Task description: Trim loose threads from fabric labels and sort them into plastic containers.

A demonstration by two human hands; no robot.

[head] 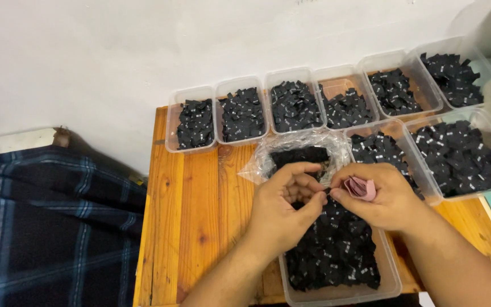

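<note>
Nearest: clear plastic tub [390, 284] of small black labels [336, 250]. Left hand [282, 207] pinching one; right hand [379, 196] clutching folded pink slips [361, 187]. Risk: loosened pinch, label lost in pile.

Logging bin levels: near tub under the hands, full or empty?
Full: the near tub is heaped with black tags almost to its rim.

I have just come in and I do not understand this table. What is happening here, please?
A person works with two bare hands at a wooden table. The left hand and right hand meet over a clear tub full of small black tags, pinching something small between the fingertips. The right hand also holds a folded pink piece. A clear plastic bag with more black tags lies behind the hands, and more tubs of such tags stand along the wall.
</note>
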